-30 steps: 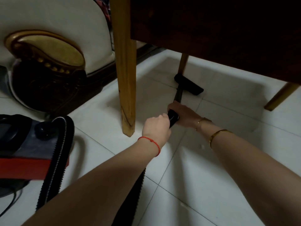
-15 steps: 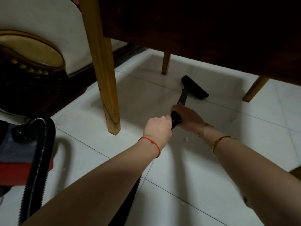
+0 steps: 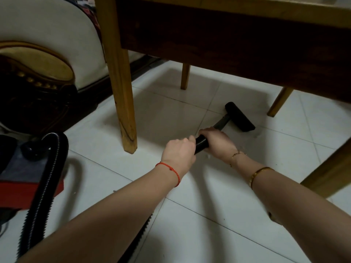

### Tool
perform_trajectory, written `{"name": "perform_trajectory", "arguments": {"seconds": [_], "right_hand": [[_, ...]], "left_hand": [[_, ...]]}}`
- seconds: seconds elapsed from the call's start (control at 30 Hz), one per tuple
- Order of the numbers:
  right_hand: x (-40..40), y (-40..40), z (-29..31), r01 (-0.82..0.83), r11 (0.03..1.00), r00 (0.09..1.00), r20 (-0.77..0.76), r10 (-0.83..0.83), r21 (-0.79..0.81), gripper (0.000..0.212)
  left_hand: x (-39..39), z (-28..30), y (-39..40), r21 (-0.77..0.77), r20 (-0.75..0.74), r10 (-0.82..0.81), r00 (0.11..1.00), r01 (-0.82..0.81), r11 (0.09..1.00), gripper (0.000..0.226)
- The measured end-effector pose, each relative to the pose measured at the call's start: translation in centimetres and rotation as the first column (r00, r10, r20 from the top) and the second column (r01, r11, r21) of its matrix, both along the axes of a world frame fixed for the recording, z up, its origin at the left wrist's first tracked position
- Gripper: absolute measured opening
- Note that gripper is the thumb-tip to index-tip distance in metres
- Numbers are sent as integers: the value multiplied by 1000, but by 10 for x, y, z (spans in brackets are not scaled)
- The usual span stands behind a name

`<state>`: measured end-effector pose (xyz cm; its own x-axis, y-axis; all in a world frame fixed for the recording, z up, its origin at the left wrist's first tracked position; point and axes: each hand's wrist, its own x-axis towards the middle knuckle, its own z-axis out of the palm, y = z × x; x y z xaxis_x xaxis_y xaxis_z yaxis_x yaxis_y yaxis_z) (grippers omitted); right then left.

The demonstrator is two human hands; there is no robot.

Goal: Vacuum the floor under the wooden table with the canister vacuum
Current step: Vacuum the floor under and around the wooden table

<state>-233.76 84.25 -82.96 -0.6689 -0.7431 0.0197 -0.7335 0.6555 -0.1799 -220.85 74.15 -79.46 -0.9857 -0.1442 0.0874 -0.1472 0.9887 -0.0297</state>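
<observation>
Below the wooden table (image 3: pixel 228 35), both hands on the ribbed black hose (image 3: pixel 201 143) of the canister vacuum. Left hand (image 3: pixel 179 151) curled round the hose from above, knuckles up, thumb side toward the table; fingers wrapped out of sight beneath. Right hand (image 3: pixel 218 142) just ahead of it, nearer the table, fingers folded over the hose end where the short dark wand (image 3: pixel 221 122) begins. Only a short bare stretch of ribbed hose between the two grips. Red string bracelet (image 3: pixel 171 170) at the left wrist; thin gold chain (image 3: pixel 236 155) and gold bangle (image 3: pixel 259 175) on the right forearm.

Black floor nozzle (image 3: pixel 239 117) flat on the white tiled floor (image 3: pixel 209 215), under the table's edge, set crosswise at the end of the wand, between the far table leg (image 3: pixel 185 76) and the slanted leg (image 3: pixel 279 102) to its right. Thick pale front leg (image 3: pixel 120 78) to the left of the hands, foot on the tile. Part of another leg (image 3: pixel 330 171) at the right of the table, close to the right forearm.

Left of the front leg: red and grey canister body (image 3: pixel 24 177), partly cut off by the frame edge, with the hose looping up out of it and down under the left arm. Behind that, a cream upholstered sofa (image 3: pixel 47 35) with a gold-trimmed dark carved arm (image 3: pixel 38 69), just beside the table's left side.
</observation>
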Motion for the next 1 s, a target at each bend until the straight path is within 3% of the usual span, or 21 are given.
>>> {"name": "perform_trajectory", "arguments": {"seconds": [0.43,1.0], "right_hand": [[71,-46,-6,-38,999,996,-81,35,-36,26],[-28,-2,-31,131,991,991,18,-131,16,20]], "left_hand": [[71,0,-38,3,5,81,997,-81,997,25],[-41,-28,0,21,40,31,999,-32,999,28]]}}
